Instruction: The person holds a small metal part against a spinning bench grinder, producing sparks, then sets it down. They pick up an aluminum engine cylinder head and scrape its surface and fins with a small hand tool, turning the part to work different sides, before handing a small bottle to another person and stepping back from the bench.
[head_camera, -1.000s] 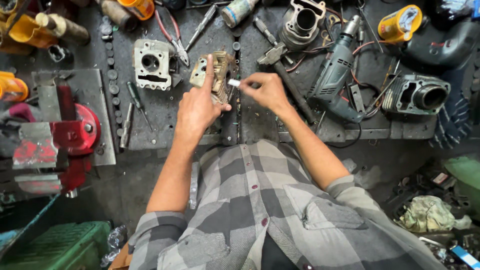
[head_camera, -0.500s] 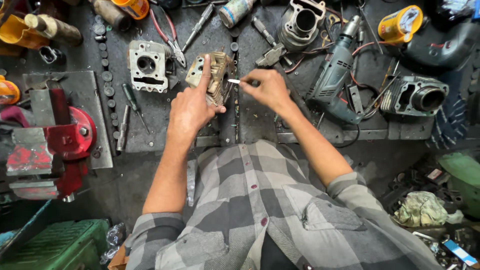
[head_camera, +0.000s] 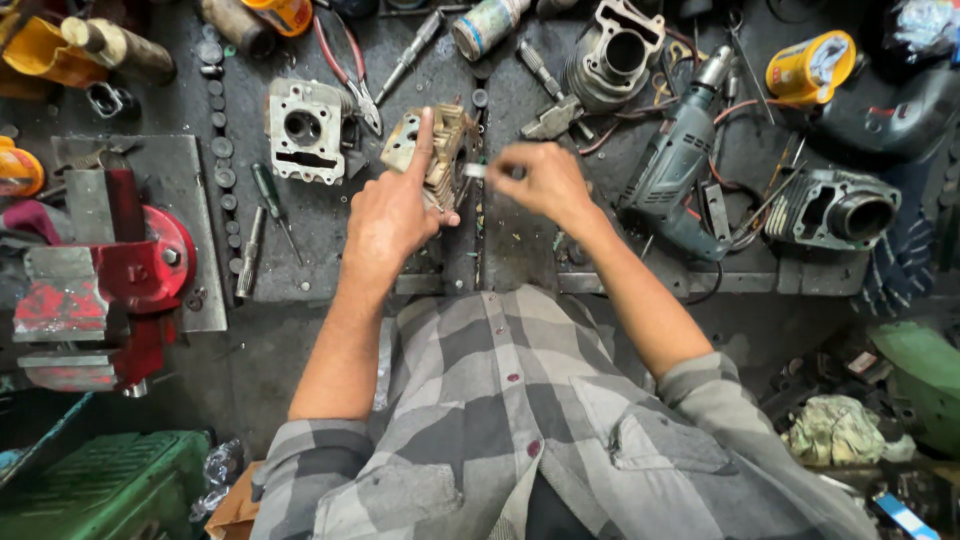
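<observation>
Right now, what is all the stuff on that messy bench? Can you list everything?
Finned cylinder head: 1, tan metal, bench centre, gripped by the left hand.
Small light part: 1, pale, pinched in the right fingers; blurred, kind unclear.
Second cylinder head: 1, grey, left of centre.
Engine cylinders: 2, grey, top centre and far right.
Electric drill: 1, grey-green, right of the hands.
Bench vise: 1, red, left edge.
Pliers: 1, red handles, top.
Screwdriver: 1, green handle, beside the grey head.
Yellow tub: 1, top right.
Crate: 1, green, bottom left.
Left hand: on the finned head.
Right hand: at the head's side.
</observation>
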